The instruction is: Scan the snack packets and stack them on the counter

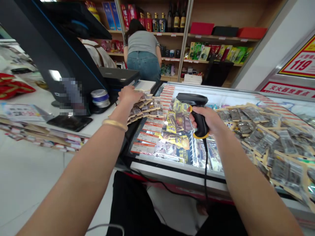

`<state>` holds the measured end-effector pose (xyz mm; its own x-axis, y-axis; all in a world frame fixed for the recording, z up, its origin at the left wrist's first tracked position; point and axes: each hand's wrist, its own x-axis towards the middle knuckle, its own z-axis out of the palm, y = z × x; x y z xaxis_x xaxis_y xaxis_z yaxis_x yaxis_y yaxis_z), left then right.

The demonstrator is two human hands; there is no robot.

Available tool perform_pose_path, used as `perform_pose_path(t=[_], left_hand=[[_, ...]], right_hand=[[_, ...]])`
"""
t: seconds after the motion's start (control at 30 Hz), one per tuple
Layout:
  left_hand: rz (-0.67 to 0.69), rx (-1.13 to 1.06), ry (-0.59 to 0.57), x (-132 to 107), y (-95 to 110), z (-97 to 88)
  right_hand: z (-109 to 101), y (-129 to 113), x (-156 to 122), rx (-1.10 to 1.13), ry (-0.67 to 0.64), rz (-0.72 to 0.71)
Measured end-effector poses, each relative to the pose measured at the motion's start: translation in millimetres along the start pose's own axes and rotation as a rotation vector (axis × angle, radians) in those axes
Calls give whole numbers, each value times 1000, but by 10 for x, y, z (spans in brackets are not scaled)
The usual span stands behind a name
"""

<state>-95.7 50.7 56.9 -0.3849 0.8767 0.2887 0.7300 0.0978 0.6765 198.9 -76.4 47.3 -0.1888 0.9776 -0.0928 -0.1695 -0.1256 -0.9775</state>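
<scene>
My right hand (209, 122) is closed round the grip of a black and yellow barcode scanner (195, 113), held above the glass lid of a chest freezer (172, 164). Its black cable hangs down over the freezer's front edge. My left hand (129, 95), with a gold bangle on the wrist, reaches forward and rests palm down on a fanned pile of small snack packets (145, 109) at the freezer's far left corner. Its fingers curl over the packets; whether they grip one I cannot make out.
A black checkout terminal (56, 55) with a tape roll (99, 98) stands on the white counter at left. Many more packets (278, 144) cover the freezer lid at right. A person in a grey top stands at shelves of bottles and boxes behind.
</scene>
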Motion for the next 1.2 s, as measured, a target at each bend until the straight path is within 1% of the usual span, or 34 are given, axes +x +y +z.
perform_pose_path(t=[0.07, 0.1, 0.13, 0.3, 0.4, 0.47, 0.53, 0.6, 0.7, 0.77, 0.87, 0.97, 1.03, 1.1, 1.13, 1.2], left_hand=[[-105, 121, -25, -63, -27, 3], [-130, 142, -29, -94, -25, 4], [-127, 140, -32, -122, -18, 4], [-54, 82, -2, -169, 28, -23], [-33, 46, 40, -166, 48, -30], [18, 7, 88, -177, 78, -15], [91, -39, 114, -213, 143, 23], [163, -75, 101, -289, 257, 93], [270, -82, 49, -500, 524, 268], [336, -62, -17, -704, 743, 432], [390, 6, -178, -1061, 1066, 732], [394, 97, -360, -1392, 1297, 1062], [387, 128, -461, -1556, 1370, 1271], [380, 126, -536, -1664, 1385, 1447], [381, 119, -558, -1701, 1377, 1517], [388, 105, -565, -1751, 1348, 1615]], right_hand=[[61, 87, 53, -1, -5, 18], [76, 125, 69, -4, -14, 22], [83, 158, 80, -8, -23, 26], [75, 229, 81, -8, -7, 32], [70, 192, 55, -1, 4, 29], [41, 134, 13, -3, 20, 22], [-44, 60, -58, -8, 42, 8], [-204, -16, -163, -19, 69, -16], [-570, -107, -370, -42, 133, -41], [-843, -147, -529, -51, 183, -16], [-1190, -177, -761, -29, 295, -11], [-1425, -167, -940, -11, 325, 0], [-1531, -134, -1010, -8, 315, 12], [-1608, -85, -1041, -8, 302, 22], [-1635, -58, -1046, -8, 295, 25], [-1670, -9, -1043, -12, 277, 33]])
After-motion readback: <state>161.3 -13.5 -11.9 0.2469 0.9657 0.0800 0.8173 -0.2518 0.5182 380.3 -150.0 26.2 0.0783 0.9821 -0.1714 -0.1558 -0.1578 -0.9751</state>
